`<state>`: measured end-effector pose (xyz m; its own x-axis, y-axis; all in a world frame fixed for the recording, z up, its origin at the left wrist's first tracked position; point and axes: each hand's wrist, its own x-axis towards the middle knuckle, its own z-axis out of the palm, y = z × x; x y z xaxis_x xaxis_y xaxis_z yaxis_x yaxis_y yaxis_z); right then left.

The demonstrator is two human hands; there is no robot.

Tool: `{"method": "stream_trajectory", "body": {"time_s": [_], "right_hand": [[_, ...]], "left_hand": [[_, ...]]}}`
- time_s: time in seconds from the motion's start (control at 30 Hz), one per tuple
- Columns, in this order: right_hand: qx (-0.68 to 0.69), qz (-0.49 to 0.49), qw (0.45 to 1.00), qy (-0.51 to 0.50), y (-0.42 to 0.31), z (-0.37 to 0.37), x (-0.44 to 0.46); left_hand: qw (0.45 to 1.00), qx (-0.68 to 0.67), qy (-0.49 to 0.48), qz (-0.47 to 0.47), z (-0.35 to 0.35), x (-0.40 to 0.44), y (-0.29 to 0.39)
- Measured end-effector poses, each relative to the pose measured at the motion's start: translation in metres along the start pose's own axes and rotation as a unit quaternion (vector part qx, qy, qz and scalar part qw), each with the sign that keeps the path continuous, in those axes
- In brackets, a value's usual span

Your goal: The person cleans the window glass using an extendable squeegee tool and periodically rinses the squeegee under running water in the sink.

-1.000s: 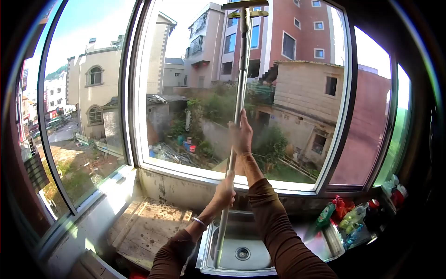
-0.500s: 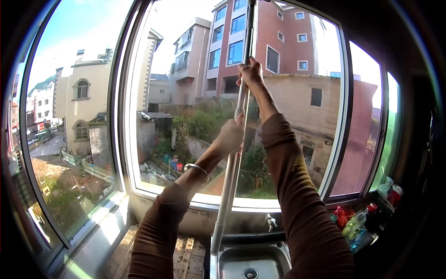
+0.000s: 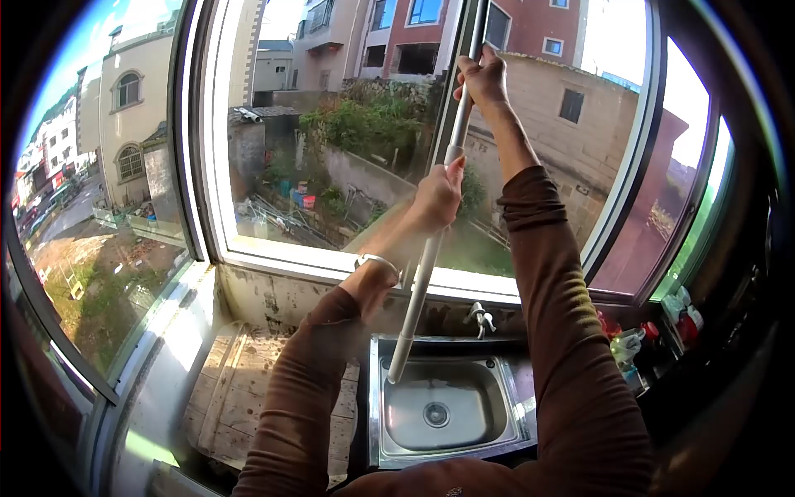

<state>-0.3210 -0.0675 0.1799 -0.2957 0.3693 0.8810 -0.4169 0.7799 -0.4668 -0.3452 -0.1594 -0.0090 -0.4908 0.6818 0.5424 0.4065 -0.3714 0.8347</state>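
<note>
A long white pole [image 3: 424, 277] slants up across the window, its top running out of view. My right hand [image 3: 484, 76] is wrapped round its thinner upper part, arm stretched out. Lower down, my left hand [image 3: 439, 197] is closed round the pole near the joint where it thickens. A light bracelet [image 3: 377, 263] circles the left wrist. The pole's bottom end hangs over the left part of a steel sink [image 3: 489, 414]. What is at the pole's top cannot be seen.
A large window with a white frame [image 3: 306, 261] stands ahead, buildings and greenery outside. Behind the sink is a tap [image 3: 479, 319]. Wooden boards [image 3: 219, 393] lie to the left. Plastic bags [image 3: 628, 346] and bottles crowd the right corner.
My view has tilted down, showing more of the sink. Both hands still grip the pole, and its lower end now appears over the basin instead of at its left edge.
</note>
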Motion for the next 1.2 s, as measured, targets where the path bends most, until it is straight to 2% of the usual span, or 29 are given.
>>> {"method": "stream_trajectory", "body": {"time_s": [0.17, 0.27, 0.37, 0.43, 0.5, 0.53, 0.57, 0.63, 0.67, 0.73, 0.87, 0.9, 1.03, 1.2], "right_hand": [[0.037, 0.030, 0.999, -0.020, 0.040, -0.025, -0.130], [0.047, 0.087, 0.994, -0.036, 0.037, -0.049, -0.205], [0.030, 0.060, 0.997, -0.029, 0.070, -0.076, -0.279], [0.092, 0.159, 0.982, -0.034, 0.025, -0.092, -0.327], [0.072, 0.235, 0.967, -0.066, 0.021, -0.115, -0.374], [0.065, 0.242, 0.966, -0.062, 0.023, -0.123, -0.400], [0.056, 0.246, 0.966, -0.060, 0.025, -0.131, -0.422], [0.060, 0.299, 0.950, -0.067, 0.023, -0.149, -0.462], [0.033, 0.311, 0.947, -0.074, 0.018, -0.159, -0.480], [-0.020, 0.332, 0.939, -0.082, 0.021, -0.174, -0.518], [-0.133, 0.271, 0.947, -0.108, 0.059, -0.195, -0.608], [-0.189, 0.210, 0.954, -0.100, 0.056, -0.200, -0.624], [-0.219, 0.256, 0.933, -0.130, 0.056, -0.217, -0.686], [-0.269, 0.289, 0.901, -0.181, 0.049, -0.235, -0.747]], "left_hand": [[0.998, -0.007, 0.006, -0.064, 0.056, -0.106, -0.077], [0.994, -0.006, 0.018, -0.110, 0.095, -0.172, -0.106], [0.990, 0.002, 0.041, -0.136, 0.138, -0.247, -0.136], [0.984, 0.002, 0.063, -0.167, 0.171, -0.295, -0.161], [0.975, -0.027, 0.042, -0.218, 0.188, -0.344, -0.158], [0.978, -0.049, 0.048, -0.197, 0.200, -0.369, -0.171], [0.980, 0.006, 0.066, -0.186, 0.217, -0.393, -0.193], [0.977, -0.028, 0.075, -0.198, 0.238, -0.436, -0.191], [0.967, -0.026, 0.060, -0.244, 0.247, -0.453, -0.193], [0.960, -0.024, 0.049, -0.276, 0.263, -0.486, -0.191], [0.941, -0.095, 0.041, -0.321, 0.296, -0.548, -0.206], [0.926, -0.134, 0.042, -0.350, 0.301, -0.559, -0.198], [0.905, -0.181, 0.045, -0.382, 0.328, -0.611, -0.211], [0.891, -0.162, 0.038, -0.423, 0.348, -0.663, -0.205]]}}
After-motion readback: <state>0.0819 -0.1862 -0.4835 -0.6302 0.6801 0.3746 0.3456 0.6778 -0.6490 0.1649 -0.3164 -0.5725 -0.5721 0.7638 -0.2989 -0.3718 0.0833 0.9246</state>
